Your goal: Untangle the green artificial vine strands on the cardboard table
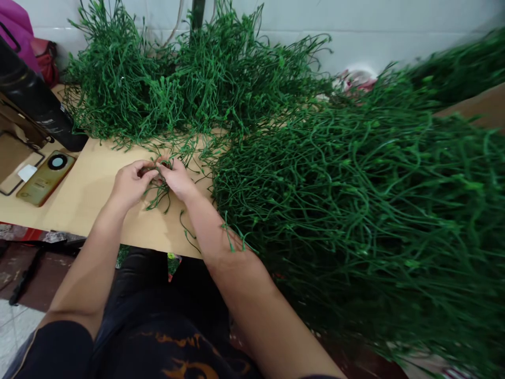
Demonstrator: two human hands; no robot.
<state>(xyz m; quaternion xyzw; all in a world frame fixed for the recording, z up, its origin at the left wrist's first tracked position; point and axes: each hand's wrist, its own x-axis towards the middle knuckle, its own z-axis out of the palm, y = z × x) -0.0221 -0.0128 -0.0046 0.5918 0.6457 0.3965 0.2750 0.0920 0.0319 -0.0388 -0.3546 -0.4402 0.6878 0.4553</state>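
Close together over the tan tabletop (94,168), my left hand (132,181) and my right hand (176,176) are both closed on a small bunch of thin green stems (161,196). The stems look like artificial plant stems with small bud-like tips. Their lower ends hang between my hands, and my fingers partly hide the rest. Right of my right hand lies a large heap of the same green stems (315,179). A few loose stems rest against my right forearm.
Along the white tiled wall stands another pile of green stems (158,89). At the left are a black cylinder (43,100), a gold phone (46,178) lying face down, and a red bag (45,60). A pink-and-white bundle (355,81) sits behind the right heap.
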